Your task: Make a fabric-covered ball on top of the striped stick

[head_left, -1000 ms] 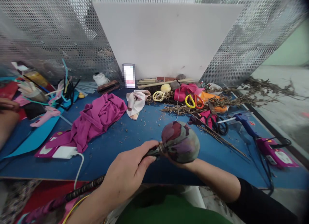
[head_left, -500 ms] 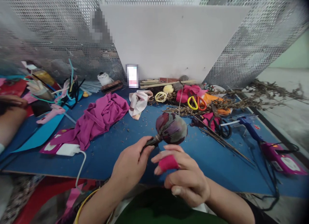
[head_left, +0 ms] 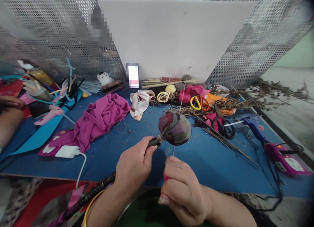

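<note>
Left hand [head_left: 133, 163] clamped below the bulb of a round-headed stick in dark red, purple and grey-green patterned cloth [head_left: 175, 129], held over the blue worktop [head_left: 137, 135] between its front and back edges, fingers covering much of the shaft! Past that wrist, over the front edge, slants a dark banded rod [head_left: 99, 187]; the hand covers any join, so I can't say if it's one piece. Right hand [head_left: 183, 189], apart from the left, makes a fist below the bulb around a thin grey thread [head_left: 182, 96], end swallowed by the fingers. Just a sliver of a bright pink finger wrap [head_left: 166, 177] peeks out. Up by the back edge that thread nears a fuzzy grey ball [head_left: 187, 78], its starting point hard to make out, and it drops from sight at the bulb. Yellow-and-red-handled scissors [head_left: 201, 101] nearby, blades impossible to pick out! Along the back edge, a lit phone [head_left: 133, 75] is blurred into blocks. And at the worktop's left end, another person's forearm [head_left: 8, 122] is cut off.
</note>
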### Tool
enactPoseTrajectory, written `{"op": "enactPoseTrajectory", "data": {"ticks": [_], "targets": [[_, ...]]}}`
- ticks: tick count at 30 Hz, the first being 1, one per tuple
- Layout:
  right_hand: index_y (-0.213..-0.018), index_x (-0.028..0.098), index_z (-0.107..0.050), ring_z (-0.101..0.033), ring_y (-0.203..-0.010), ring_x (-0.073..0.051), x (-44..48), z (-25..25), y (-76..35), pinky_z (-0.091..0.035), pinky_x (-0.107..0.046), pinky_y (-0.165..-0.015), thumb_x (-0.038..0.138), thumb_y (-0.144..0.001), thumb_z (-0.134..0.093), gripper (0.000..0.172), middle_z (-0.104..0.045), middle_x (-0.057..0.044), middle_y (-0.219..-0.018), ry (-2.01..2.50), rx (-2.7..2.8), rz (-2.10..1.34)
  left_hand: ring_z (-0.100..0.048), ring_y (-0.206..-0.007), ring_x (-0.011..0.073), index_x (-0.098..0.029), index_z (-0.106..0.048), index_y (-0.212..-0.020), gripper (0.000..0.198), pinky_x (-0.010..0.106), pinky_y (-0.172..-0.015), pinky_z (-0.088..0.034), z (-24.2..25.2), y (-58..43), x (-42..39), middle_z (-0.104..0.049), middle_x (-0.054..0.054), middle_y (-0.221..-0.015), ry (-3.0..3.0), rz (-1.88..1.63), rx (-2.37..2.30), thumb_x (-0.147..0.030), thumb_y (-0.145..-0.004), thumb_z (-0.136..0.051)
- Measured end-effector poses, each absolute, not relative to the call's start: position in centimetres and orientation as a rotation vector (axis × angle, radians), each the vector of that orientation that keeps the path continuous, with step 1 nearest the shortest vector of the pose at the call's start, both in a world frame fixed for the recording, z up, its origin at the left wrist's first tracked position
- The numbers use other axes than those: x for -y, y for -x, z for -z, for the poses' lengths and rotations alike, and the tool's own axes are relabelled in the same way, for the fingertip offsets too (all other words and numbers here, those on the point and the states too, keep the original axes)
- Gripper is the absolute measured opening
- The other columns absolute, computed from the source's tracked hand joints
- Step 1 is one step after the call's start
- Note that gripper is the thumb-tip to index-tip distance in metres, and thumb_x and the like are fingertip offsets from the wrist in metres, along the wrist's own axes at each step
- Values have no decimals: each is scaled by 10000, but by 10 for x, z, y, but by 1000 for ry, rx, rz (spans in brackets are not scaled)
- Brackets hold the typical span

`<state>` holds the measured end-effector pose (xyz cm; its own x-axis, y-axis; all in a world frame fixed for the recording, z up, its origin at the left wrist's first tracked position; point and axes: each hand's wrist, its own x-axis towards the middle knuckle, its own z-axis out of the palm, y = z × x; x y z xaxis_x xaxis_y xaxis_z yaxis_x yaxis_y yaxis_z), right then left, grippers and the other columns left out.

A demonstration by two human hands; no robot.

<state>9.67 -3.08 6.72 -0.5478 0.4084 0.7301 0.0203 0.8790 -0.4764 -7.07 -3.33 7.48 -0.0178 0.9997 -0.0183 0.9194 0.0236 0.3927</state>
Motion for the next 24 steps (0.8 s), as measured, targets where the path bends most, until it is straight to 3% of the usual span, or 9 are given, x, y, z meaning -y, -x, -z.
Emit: {"op": "enactPoseTrajectory", "data": {"ticks": [6,17,19,21,24], "targets": [[-615,181,-447,-337,-529,-142,34,-62,-95,-260,-293,-531,191,-944,-335,347,-410,-4,-553,303,2114,-497,-700,-860,246,-289,-569,-1180,346,302,-672,-464,-69,72,33,-743,5,-1000,-1965,-342,-2036,-380,-953,-323],[-652,189,-446,-354,-541,-148,33,-56,-92,-273,-301,-531,204,-939,-334,308,-427,-4,-568,320,2145,-518,-698,-856,234,-287,-568,-1180,336,292,-666,-447,-67,68,30,-741,16,-983,-1907,-224,-2046,-359,-958,-326],[-678,187,-466,-377,-555,-150,31,-59,-94,-317,-302,-545,239,-964,-315,328,-440,-5,-578,320,2142,-608,-698,-872,229,-279,-561,-1190,335,288,-678,-452,-69,69,30,-739,23,-1000,-1924,-206,-2027,-351,-960,-329],[-725,179,-497,-481,-640,-160,28,-64,-99,-414,-312,-628,273,-984,-323,326,-509,-28,-640,306,2101,-772,-700,-877,230,-265,-557,-1197,335,291,-683,-456,-72,71,30,-739,34,-1005,-1950,-171,-2013,-339,-961,-330],[-791,168,-544,-578,-962,-204,24,-69,-114,-476,-342,-822,272,-986,-373,279,-604,-115,-945,377,2044,-927,-704,-856,231,-252,-560,-1190,326,292,-674,-458,-76,75,28,-742,47,-986,-1988,-132,-2025,-323,-960,-340]]}}
